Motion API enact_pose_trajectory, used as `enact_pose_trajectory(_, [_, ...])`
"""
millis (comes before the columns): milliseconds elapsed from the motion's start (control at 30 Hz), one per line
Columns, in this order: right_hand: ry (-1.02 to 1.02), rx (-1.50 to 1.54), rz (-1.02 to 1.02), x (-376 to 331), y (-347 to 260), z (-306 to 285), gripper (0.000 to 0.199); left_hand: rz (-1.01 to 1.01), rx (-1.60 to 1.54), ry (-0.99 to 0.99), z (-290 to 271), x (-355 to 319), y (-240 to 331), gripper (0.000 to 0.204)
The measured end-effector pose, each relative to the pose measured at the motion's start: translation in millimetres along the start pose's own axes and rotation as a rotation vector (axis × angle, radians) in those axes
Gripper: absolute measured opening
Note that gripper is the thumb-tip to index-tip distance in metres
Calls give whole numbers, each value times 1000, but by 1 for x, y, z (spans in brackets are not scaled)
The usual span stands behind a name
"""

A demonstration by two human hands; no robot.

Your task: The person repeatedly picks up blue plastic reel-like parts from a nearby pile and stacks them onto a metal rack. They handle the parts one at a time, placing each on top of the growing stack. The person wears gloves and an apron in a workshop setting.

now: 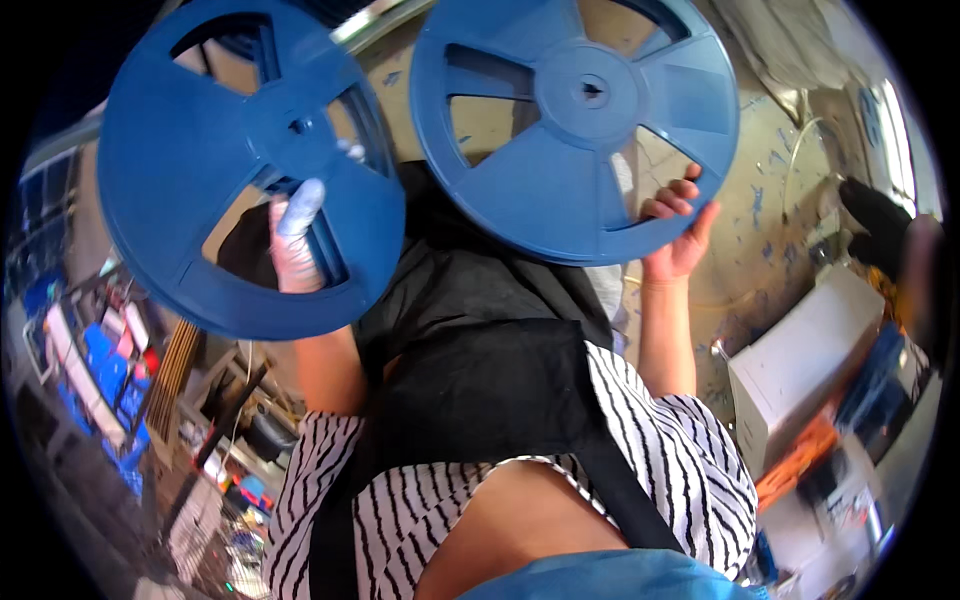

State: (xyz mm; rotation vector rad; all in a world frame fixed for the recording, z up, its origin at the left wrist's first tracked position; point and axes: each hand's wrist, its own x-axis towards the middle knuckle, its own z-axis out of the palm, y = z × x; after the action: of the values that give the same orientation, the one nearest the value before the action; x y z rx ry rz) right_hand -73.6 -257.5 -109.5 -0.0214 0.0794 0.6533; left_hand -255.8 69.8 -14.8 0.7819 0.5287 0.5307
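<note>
Two large blue plastic reels are held up in front of me, side by side. My left hand (297, 235), its thumb and fingers wrapped in pale tape or covers, grips the left reel (165, 190) through one of its cut-out windows. The thumb lies over the near flange, and most of the fingers are hidden behind it. My right hand (680, 225) holds the right reel (540, 185) by its lower right rim, with the fingertips showing through a window. Each reel has a round hub with a small center hole.
A white box-shaped cabinet (805, 355) stands at the right beside orange material (800, 460). Blue scraps litter the pale floor (745, 285). Blue and white parts (105, 355) are piled at the left, near a cluttered rack. Another person's blurred arm (918, 265) shows at the right edge.
</note>
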Motion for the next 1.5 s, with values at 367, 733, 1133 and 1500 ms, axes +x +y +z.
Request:
enact_pose_trajectory(367, [-60, -129, -11, 51, 1, 34, 56, 27, -408, -503, -54, -1, 14, 76])
enact_pose_trajectory(733, [-133, -527, 4, 84, 12, 48, 51, -80, -313, 56, -76, -2, 27, 51])
enact_pose_trajectory(1133, [-51, -605, 93, 101, 15, 48, 54, 12, 32, 302, -195, 137, 13, 93])
enact_pose_trajectory(1500, [-22, -683, 204, 107, 16, 61, 54, -138, 24, 217, -220, 223, 78, 40])
